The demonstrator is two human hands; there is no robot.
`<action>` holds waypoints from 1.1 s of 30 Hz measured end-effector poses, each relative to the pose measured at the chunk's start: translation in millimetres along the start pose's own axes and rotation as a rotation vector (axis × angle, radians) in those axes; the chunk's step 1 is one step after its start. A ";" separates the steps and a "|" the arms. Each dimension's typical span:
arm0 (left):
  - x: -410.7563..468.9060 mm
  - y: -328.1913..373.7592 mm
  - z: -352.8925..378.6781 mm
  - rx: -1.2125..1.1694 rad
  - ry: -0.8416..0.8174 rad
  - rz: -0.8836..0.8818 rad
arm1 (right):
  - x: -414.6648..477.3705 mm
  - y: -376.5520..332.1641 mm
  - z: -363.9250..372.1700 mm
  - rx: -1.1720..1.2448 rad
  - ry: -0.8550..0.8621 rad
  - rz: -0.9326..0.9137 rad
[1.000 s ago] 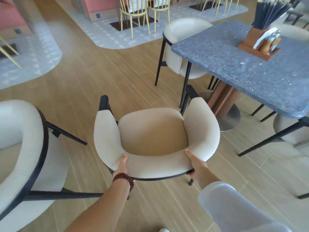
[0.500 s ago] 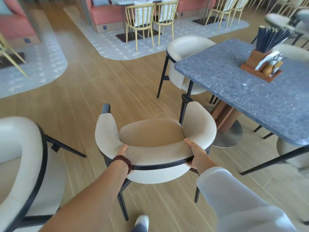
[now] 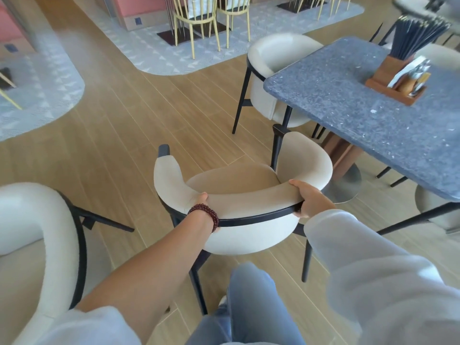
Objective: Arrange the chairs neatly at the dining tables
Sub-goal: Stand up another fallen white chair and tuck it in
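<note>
Left hand (image 3: 202,199) grips the back of the chair (image 3: 249,204), thumb on top, fingers hidden. Right hand (image 3: 308,201) curls its fingers round it. Table (image 3: 348,108) at two o'clock.

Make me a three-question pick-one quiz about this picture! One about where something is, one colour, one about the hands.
1. Where is the wooden holder of dark chopsticks? A on the floor; B on the blue table; C on a shelf.
2. What colour is the bead bracelet? A green; B yellow; C dark red.
3. What are the left hand and right hand doing? A gripping the backrest of the cream chair; B clapping; C hanging loose.
Answers: 1 B, it stands on the tabletop. 2 C, dark red beads circle the left wrist. 3 A, both clasp the backrest.
</note>
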State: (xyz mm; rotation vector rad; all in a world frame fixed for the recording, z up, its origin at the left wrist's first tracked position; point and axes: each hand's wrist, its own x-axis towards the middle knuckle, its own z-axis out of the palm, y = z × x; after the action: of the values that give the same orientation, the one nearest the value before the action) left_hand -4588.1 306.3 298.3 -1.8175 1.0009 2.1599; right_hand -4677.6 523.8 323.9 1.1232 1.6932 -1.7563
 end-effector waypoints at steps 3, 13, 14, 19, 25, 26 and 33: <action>0.7 -1.0 -0.1 -0.026 -0.022 -0.005 | -0.7 -1.3 -0.1 0.001 -0.002 0.026; 95.3 -4.4 -17.6 0.065 0.005 0.100 | -7.2 23.3 -3.9 0.111 0.004 0.031; 87.3 -1.1 -16.8 0.095 -0.006 0.110 | -9.6 26.7 -5.7 0.134 0.003 0.032; 78.1 1.7 0.9 0.253 -0.088 0.158 | -13.9 40.2 -30.8 0.247 0.068 0.043; 70.3 -6.3 58.2 0.454 -0.204 0.217 | -11.6 54.4 -73.8 0.401 0.174 0.039; 82.3 -9.8 70.4 0.483 -0.235 0.239 | -11.4 58.1 -80.6 0.428 0.196 0.044; 110.2 -27.3 135.0 0.712 -0.363 0.260 | -10.0 75.4 -115.0 0.652 0.327 0.094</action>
State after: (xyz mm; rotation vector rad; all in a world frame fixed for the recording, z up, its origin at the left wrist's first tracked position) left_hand -4713.5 371.1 192.5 -0.9790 1.6834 1.7958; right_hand -4584.7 622.0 296.6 1.8156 1.2081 -2.2277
